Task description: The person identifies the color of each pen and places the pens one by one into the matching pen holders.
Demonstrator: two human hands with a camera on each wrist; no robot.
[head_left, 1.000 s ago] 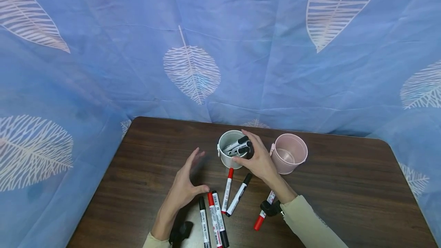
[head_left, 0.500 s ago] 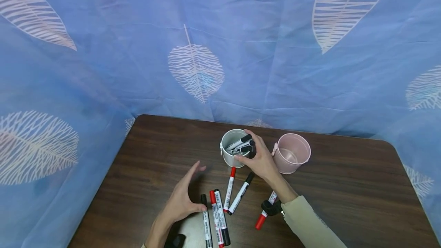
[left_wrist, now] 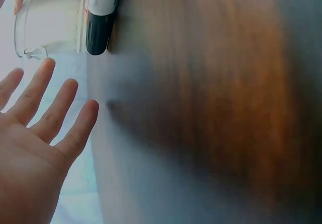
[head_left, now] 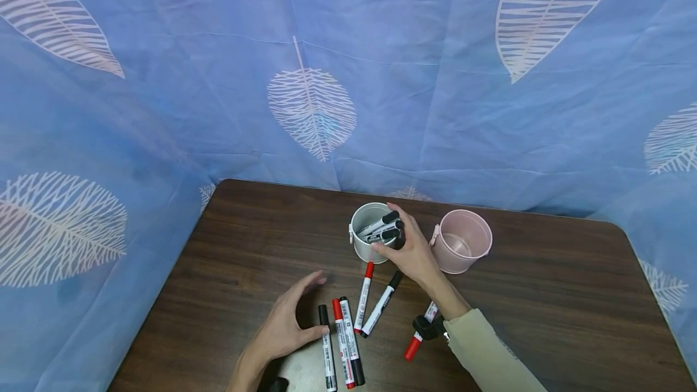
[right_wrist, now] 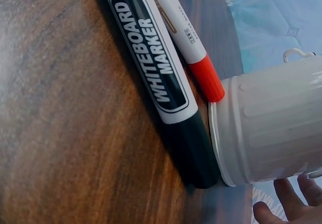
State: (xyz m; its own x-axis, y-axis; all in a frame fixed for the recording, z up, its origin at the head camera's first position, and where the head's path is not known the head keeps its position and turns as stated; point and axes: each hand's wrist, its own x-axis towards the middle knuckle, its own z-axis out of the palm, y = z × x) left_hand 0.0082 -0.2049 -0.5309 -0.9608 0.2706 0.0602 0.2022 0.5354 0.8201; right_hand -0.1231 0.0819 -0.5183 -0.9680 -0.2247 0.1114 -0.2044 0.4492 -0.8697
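In the head view my right hand [head_left: 415, 254] holds the small white bucket [head_left: 371, 255] by its right side, thumb at the front and fingers round the back. Several black-capped whiteboard markers [head_left: 378, 227] lean inside the bucket. My left hand [head_left: 285, 322] hovers low over the table with fingers spread, its thumb overlapping a black-capped marker [head_left: 328, 356]. Beside that marker lie a red marker [head_left: 343, 346] and another black one [head_left: 353, 343]. In the right wrist view a whiteboard marker [right_wrist: 151, 48] and a red-capped marker [right_wrist: 188, 38] point at the bucket's base.
A pink bucket [head_left: 461, 247] stands to the right of the white one. Another red marker [head_left: 414, 346] lies partly under the right wrist's black strap [head_left: 429, 328]. The brown wooden table [head_left: 555, 295] ends at a blue leaf-print cloth [head_left: 435, 101].
My left hand has come down and back, its thumb shifting from the red marker toward the leftmost black one. The right hand stays at the white bucket. The head view has shifted slightly.
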